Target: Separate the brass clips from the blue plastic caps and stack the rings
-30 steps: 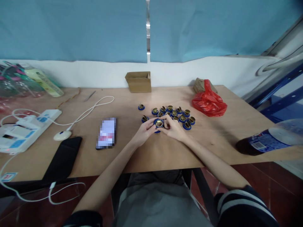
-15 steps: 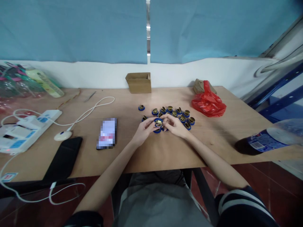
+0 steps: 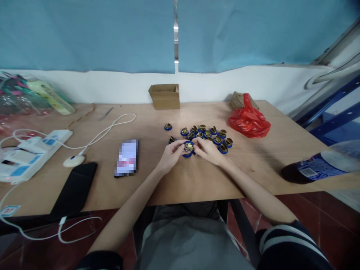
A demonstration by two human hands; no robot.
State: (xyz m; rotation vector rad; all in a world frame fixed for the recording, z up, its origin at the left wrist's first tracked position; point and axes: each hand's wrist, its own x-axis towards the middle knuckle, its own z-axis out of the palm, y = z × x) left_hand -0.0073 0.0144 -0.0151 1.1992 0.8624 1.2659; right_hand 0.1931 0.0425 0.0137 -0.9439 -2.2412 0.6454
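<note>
Both of my hands meet over the middle of the wooden table (image 3: 180,180). My left hand (image 3: 170,155) and my right hand (image 3: 207,150) pinch one small round blue part with a brass insert (image 3: 188,147) between their fingertips. Just behind them lies a cluster of several similar blue-and-brass parts (image 3: 209,134). One more such part (image 3: 168,126) sits alone to the left of the cluster.
A small cardboard box (image 3: 164,96) stands at the back. A red plastic bag (image 3: 248,120) lies right of the parts. A phone (image 3: 126,157), a black case (image 3: 75,189), a white cable and a power strip (image 3: 28,153) lie left. A dark bottle (image 3: 315,170) lies right.
My hands have stayed together on the same part, with only small finger shifts. The view has moved slightly.
</note>
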